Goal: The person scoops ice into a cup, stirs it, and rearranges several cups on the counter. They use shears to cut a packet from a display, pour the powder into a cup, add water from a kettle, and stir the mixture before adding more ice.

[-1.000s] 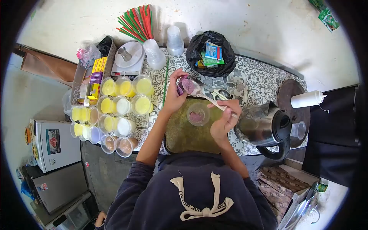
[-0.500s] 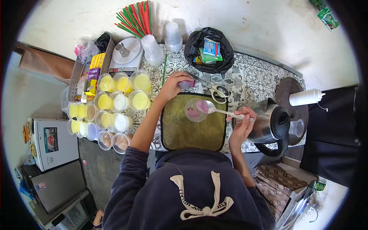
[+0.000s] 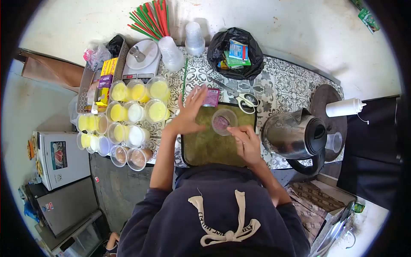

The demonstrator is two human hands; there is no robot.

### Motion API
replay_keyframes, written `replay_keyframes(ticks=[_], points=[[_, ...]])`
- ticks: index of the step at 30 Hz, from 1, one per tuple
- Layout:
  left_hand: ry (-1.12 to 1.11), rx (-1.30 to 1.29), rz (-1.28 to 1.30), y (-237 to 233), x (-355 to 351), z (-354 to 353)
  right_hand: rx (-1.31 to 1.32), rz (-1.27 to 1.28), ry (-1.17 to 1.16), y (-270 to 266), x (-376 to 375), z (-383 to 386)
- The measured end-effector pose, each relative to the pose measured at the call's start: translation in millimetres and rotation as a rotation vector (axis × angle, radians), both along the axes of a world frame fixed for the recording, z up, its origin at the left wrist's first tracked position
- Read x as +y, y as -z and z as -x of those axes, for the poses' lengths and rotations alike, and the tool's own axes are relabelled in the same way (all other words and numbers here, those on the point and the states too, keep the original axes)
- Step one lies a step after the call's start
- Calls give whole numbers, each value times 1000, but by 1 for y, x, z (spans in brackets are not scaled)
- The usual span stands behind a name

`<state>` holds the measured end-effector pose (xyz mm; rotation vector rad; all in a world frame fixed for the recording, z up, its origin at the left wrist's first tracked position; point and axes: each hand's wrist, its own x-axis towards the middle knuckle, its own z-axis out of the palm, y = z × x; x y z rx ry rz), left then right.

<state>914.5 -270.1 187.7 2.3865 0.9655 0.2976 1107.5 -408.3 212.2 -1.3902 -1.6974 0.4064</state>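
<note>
One clear cup (image 3: 233,115), purple powder (image 3: 220,123) inside, centre of frame, mouth facing up, long axis upright, my right hand (image 3: 248,143) at its lower-right rim, fingers bent, grip hidden, my left hand (image 3: 188,116) open, fingers spread.

The left hand (image 3: 187,118) is raised and open, its fingers spread and pointing away from the body, with the thumb angled inward toward the right hand (image 3: 249,147). The right hand is lower, its fingers curled and the thumb and index finger drawn together at the tip. The left forearm (image 3: 162,165) reaches nearly straight forward; the right forearm (image 3: 272,182) slants inward. The hands are apart.
</note>
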Motion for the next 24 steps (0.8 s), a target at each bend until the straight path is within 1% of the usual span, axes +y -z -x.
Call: replay_keyframes(ticks=[1,2,3,4,6,7,10,14,16,17,19,22,24], points=[[36,-84,86,0,-10,0,-59,-23,-43,1,1,1],[68,-170,171,0,-19,-2,-58,-19,-50,1,2,2],[111,-272,133,11,-26,-8,-103,-40,-72,1,3,2],[101,-272,133,21,-31,-14,-149,-64,-97,1,4,3],[71,-757,557,40,-37,-28,-150,-81,-125,-8,6,2],[17,-808,530,46,-40,-34,-155,-95,-143,-11,5,1],[-1,-873,594,61,-43,-43,-197,-19,-195,-13,10,-3],[7,-889,597,62,-43,-46,-236,-55,-246,-23,15,-6],[21,-824,760,55,-41,-46,-197,-14,-273,-29,17,-8],[23,-824,761,56,-40,-46,-198,-14,-271,-28,20,-10],[111,-839,743,58,-36,-46,-149,28,-282,-25,25,-14],[78,-832,728,57,-36,-47,-163,-38,-288,-34,23,-11],[66,-834,751,59,-39,-46,-181,-17,-294,-25,22,-10]])
